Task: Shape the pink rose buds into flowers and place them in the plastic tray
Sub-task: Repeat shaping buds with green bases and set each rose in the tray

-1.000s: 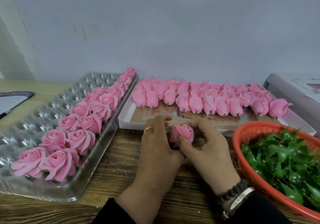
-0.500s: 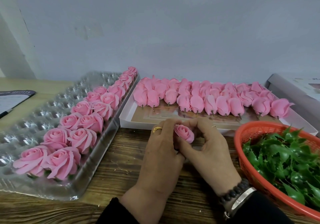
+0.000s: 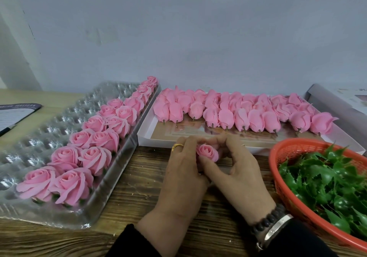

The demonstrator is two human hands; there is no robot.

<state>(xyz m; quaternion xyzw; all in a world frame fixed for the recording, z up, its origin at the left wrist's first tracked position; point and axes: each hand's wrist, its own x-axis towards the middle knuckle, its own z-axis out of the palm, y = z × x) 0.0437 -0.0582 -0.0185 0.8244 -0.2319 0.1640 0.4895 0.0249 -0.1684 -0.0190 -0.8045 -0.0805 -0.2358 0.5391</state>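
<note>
A pink rose bud (image 3: 207, 152) sits between both hands above the wooden table, its petals partly spread. My left hand (image 3: 182, 179) grips it from the left, fingers curled over its top. My right hand (image 3: 238, 169) pinches it from the right with thumb and fingertips. The clear plastic tray (image 3: 39, 137) lies at the left, with two rows of several shaped pink roses (image 3: 99, 141) along its right side. Behind the hands a white flat box (image 3: 147, 133) holds several unshaped pink buds (image 3: 238, 111).
An orange basket (image 3: 282, 157) of green plastic leaves (image 3: 327, 183) stands at the right, close to my right wrist. A grey box (image 3: 333, 105) lies at the far right by the wall. A dark-edged paper (image 3: 15, 113) lies at the far left.
Both hands turned and worked the bud slightly; its petals now face more toward the camera. The hands stayed in the same place on the table.
</note>
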